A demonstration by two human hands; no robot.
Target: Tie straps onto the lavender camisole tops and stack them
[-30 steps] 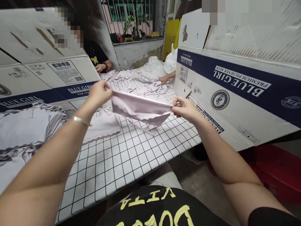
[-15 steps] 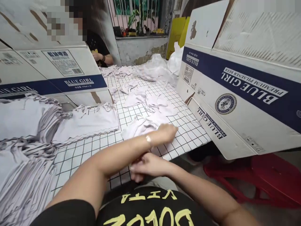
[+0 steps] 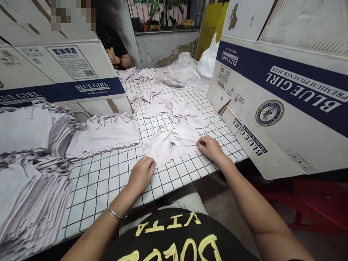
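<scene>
A pale pink camisole with a wavy hem lies crumpled on the grid-patterned tablecloth before me. My left hand, with a silver bangle on its wrist, pinches the near left corner of the hem. At the hem's right end, my right hand has its thumb and fingers closed on the edge. Just beyond lie more loose pale pink garments, touching or overlapping this one. To the left is a flat pile of camisoles with thin straps at the far side.
Taller garment stacks fill the table's left side. A printed white carton stands behind them, and another carton walls off the right. Clear plastic bags lie at the back, near a co-worker's hand. A red stool is lower right.
The cloth stretched in the air between my hands is gone from there. My arms crossed low over the table edge, then parted, and both hands now grip a camisole's hem on the table.
</scene>
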